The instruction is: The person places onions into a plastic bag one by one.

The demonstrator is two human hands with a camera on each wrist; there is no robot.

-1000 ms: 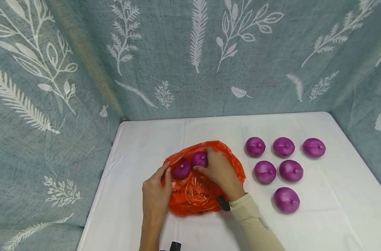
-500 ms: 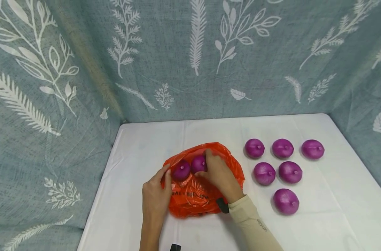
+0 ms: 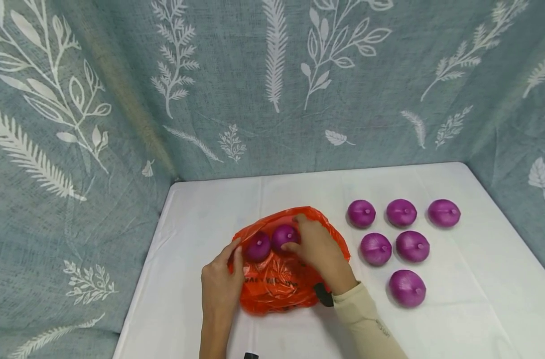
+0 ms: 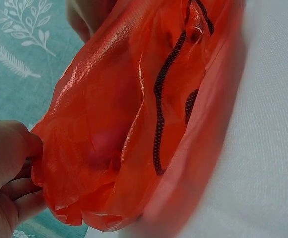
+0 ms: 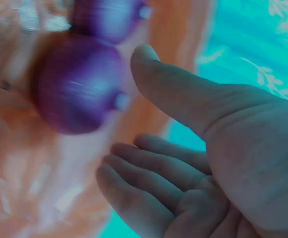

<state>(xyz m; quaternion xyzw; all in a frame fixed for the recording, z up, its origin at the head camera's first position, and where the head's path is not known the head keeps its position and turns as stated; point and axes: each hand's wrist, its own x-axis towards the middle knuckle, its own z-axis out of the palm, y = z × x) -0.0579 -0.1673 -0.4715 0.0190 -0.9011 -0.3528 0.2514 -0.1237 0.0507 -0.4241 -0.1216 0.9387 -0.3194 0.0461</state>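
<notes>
Backdrop: blue-green cloth (image 3: pixel 236 89) with white leaf prints, behind the table and along both sides. Table: white cover (image 3: pixel 201 219), faint creases. Bag: red plastic (image 3: pixel 272 291), crinkled, dark lettering on the near side, lying on the table left of the loose balls, mouth spread and facing up. Beige sleeve (image 3: pixel 366 319) on the right forearm, small dark print on it. Right hand (image 3: pixel 319 252): over the bag mouth at its right side, thumb and fingers well parted, fingers slightly bent, nothing gripped; right wrist view shows a gap between the hand and the nearest ball. Left hand (image 3: pixel 221 281): at the bag's left edge, fingers bent onto the plastic, pinching the rim. Balls: purple, onion-like, each with a pale nub. Two sit side by side in the bag: left ball (image 3: pixel 258 247) near the left hand, right ball (image 3: pixel 285 238) by the right thumb. Six more on the table right of the bag: back row of three (image 3: pixel 401 213), middle pair (image 3: pixel 412 246), single front ball (image 3: pixel 407 288). Smallest: black block (image 3: pixel 323 294) at the right wrist, partly hidden.
</notes>
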